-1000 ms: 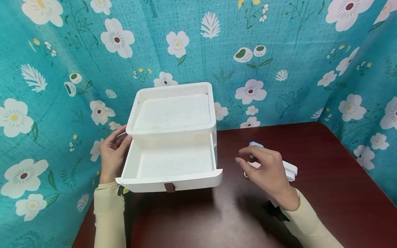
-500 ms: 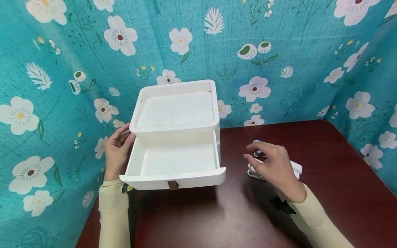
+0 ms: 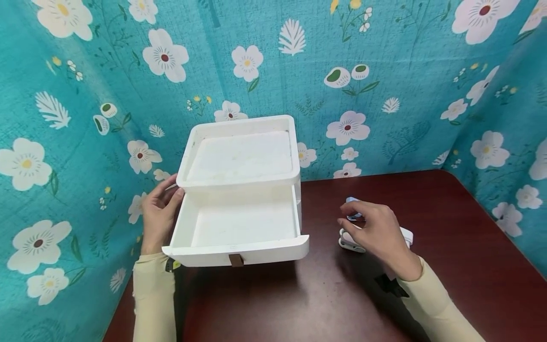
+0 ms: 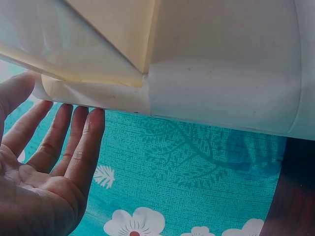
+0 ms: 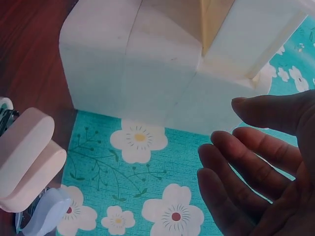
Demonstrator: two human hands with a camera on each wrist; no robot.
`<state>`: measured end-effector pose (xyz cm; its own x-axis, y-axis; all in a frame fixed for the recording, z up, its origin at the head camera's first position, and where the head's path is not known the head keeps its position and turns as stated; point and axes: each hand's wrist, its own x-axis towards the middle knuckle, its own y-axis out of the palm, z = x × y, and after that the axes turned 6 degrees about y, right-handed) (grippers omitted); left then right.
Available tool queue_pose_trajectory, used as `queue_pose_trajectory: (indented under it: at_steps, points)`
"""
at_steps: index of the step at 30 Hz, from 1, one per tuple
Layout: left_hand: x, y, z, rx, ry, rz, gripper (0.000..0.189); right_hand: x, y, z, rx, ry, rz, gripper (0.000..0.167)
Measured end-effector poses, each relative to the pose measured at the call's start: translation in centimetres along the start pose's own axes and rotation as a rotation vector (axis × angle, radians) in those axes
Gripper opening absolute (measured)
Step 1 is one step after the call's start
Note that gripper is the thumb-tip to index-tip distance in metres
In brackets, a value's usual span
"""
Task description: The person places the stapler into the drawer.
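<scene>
Hands (image 3: 376, 230): two; extended drawer (image 3: 243, 221): one.

On my head view I have left forearm (image 3: 154, 299) rising nearly vertical from bottom edge, left hand (image 3: 159, 216) above it; left wrist view gives me left fingers (image 4: 84, 152) extended, slightly spread, left thumb (image 4: 17, 93) apart from them; I see right forearm (image 3: 440, 304) slanting in from lower right, right hand (image 3: 378, 232) leading, right fingers (image 5: 248, 163) loosely bent, right thumb (image 5: 275, 110) apart, facing fingertips

Upright white drawer unit (image 3: 245, 156), upper drawer (image 3: 271, 250) open
</scene>
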<state>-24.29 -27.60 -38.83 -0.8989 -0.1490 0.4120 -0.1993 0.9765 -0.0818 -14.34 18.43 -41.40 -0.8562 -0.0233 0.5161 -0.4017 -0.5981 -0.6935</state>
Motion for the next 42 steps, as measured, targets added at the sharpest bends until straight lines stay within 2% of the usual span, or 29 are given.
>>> queue_pose_trajectory:
  at_steps: [12,22,28,35,42]
  points:
    - [0.0,-0.3,0.0,0.014,-0.001,0.003,0.044,0.0,0.9,-1.4,-0.088,0.028,0.116,0.022]
    - [0.1,-0.1,0.0,0.011,-0.001,0.000,0.043,-0.1,1.1,-2.2,-0.100,0.100,0.219,0.023]
    - [0.1,-0.1,0.0,0.010,0.003,0.000,0.043,-0.2,1.4,-3.0,-0.122,0.111,0.262,0.016]
    - [0.1,-0.2,0.1,0.006,0.008,0.003,0.043,0.0,1.5,-3.7,-0.138,0.104,0.384,0.014]
    - [0.1,-0.2,0.1,0.005,0.007,0.007,0.043,0.2,1.4,-4.1,-0.124,0.165,0.516,0.017]
